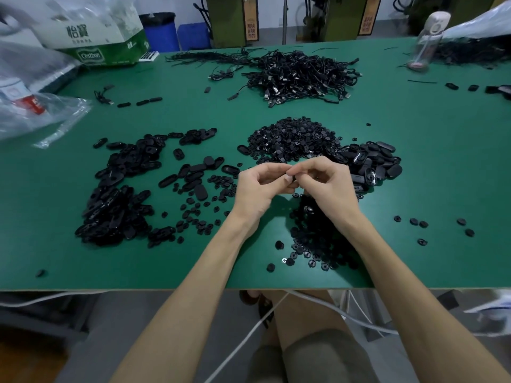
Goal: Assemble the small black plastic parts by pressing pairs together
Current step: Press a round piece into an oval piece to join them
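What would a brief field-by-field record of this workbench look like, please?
Surface: green table
Left hand: pinches small black part
Right hand: pinches the same part
Left pile: oval parts
Centre pile: round parts
Far pile: cables

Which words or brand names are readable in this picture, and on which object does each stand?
"怡寶": white upper face of the carton.
"Cestbon": green band of the same carton.
Orange signs on the machines behind: too blurred.
Red label in the plastic bag: unreadable.
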A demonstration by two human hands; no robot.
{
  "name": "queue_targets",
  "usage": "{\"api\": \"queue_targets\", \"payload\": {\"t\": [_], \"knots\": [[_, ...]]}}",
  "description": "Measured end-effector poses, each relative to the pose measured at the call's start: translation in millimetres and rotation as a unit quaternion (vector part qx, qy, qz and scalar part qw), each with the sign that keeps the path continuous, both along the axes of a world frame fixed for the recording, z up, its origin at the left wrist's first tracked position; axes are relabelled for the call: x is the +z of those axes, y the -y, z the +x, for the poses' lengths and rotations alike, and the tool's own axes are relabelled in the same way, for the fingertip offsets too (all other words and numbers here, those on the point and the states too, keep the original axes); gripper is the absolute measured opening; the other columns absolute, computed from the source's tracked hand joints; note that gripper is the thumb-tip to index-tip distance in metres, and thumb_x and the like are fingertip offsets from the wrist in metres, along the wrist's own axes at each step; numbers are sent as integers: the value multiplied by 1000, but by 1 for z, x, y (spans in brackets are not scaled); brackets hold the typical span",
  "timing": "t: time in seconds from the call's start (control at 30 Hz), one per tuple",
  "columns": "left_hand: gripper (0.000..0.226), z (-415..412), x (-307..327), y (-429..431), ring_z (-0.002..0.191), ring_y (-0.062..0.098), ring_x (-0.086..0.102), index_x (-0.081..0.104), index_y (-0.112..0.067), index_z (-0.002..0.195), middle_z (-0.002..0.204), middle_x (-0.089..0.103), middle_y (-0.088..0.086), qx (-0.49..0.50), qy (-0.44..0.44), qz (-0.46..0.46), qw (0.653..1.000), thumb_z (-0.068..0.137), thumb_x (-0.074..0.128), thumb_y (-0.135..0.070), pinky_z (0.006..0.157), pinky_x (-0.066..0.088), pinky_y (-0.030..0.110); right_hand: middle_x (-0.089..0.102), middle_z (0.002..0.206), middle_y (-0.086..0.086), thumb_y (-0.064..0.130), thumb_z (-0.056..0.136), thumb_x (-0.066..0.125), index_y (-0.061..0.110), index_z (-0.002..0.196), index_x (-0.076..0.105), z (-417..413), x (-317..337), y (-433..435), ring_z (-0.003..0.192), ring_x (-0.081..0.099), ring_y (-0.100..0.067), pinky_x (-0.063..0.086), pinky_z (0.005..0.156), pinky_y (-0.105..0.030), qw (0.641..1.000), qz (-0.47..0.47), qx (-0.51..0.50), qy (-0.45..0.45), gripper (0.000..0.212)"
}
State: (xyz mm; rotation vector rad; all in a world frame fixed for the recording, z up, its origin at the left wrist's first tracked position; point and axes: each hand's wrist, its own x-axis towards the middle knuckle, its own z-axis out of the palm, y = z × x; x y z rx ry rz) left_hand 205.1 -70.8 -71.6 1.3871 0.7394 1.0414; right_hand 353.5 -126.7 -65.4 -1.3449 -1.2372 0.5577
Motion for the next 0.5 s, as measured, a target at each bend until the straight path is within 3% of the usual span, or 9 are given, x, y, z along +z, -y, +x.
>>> {"api": "queue_targets", "payload": {"t": [0.2,0.33,0.43,0.5], "knots": [[19,3,-2,1,94,26,77,73,3,112,104,78,15,5,-17,13,1000,93,72,-1,82,62,32,70,99,-12,3,92,66,22,88,80,-1,0,0,79,67,-33,54,67,-36,1000,-3,-16,-8,25],[19,9,-4,1,99,21,76,70,-1,118,115,73,10,45,-51,44,997,101,63,-5,86,63,38,71,102,-7,4,95,63,22,95,78,3,2,1,75,70,-15,56,66,-30,993,23,-116,-26,24],[20,4,-1,-6,96,16,76,70,-4,115,116,71,7,82,-96,62,990,103,55,0,81,64,38,64,117,-8,4,97,58,19,107,74,16,1,-1,94,70,-23,60,81,-36,968,34,-234,-88,24],[25,-4,4,-16,91,15,75,71,-8,110,111,71,5,99,-131,63,984,102,51,4,76,65,36,53,129,-6,8,99,57,16,122,68,22,1,-2,108,66,-22,58,86,-30,952,32,-277,-125,28]]}}
